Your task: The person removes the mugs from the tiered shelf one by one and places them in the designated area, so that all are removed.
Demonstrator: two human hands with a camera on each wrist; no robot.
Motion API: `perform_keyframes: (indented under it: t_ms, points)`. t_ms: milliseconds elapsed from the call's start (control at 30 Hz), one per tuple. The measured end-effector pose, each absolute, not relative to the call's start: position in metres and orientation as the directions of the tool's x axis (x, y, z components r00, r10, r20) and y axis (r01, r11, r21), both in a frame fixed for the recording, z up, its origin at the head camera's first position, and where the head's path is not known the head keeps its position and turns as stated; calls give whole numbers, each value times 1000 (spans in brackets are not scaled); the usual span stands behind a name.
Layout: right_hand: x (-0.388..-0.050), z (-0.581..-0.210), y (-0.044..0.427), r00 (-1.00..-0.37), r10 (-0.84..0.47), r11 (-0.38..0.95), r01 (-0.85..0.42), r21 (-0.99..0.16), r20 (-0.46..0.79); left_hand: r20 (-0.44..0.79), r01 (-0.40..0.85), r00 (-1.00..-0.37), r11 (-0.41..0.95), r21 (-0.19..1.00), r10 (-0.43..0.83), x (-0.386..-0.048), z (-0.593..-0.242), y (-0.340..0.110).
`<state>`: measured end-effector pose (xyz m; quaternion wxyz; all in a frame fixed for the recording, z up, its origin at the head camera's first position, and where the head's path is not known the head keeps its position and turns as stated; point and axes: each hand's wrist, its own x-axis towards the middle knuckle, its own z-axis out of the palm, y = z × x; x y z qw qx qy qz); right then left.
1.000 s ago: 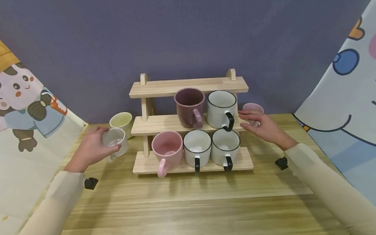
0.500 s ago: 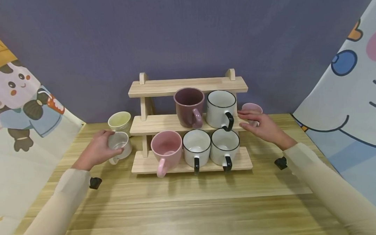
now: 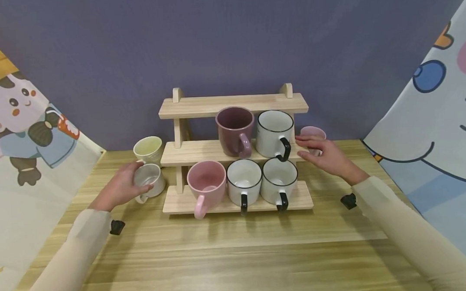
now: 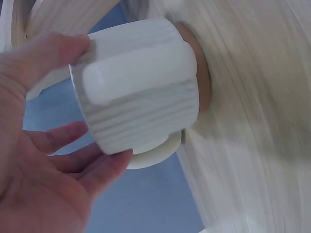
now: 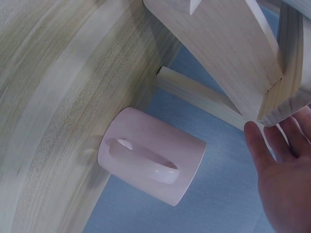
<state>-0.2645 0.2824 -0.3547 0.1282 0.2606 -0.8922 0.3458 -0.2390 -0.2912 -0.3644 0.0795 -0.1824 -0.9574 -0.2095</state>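
Mugs about a tiered wooden rack [image 3: 233, 104], as I follow them remotely. The left hand [image 3: 123, 186] grips a white cup [image 3: 148, 178] at its rim, thumb opposite fingers; the cup, its ribbed wall bearing a smooth panel [image 4: 138, 73], stands on the wood-grained surface [image 3: 237, 254] left of the rack, before a pale yellow cup [image 3: 149, 150]. The right hand [image 3: 324, 156] has its fingers extended, touching the middle shelf's right end, near a pale pink mug [image 5: 150, 148]. I see a blue-grey backdrop [image 3: 228, 46] behind, cartoon-printed cloths [image 3: 444, 119] at either side.
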Motion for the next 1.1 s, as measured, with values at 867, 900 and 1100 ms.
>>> perform_keyframes:
  t_ms: [867,900,1100]
  points:
    - [-262,-355,283,-849,-356,635,-526,-566,390,341,370,-901,884,286,267,-241,-363,-291]
    - [-262,-355,283,-852,-354,638,-522,-567,387,344,368,-901,886,283,264,-241,-363,-291]
    - [-262,-355,282,-855,-348,644,-516,-564,385,362,358,-898,894,270,250,-244,-365,-292]
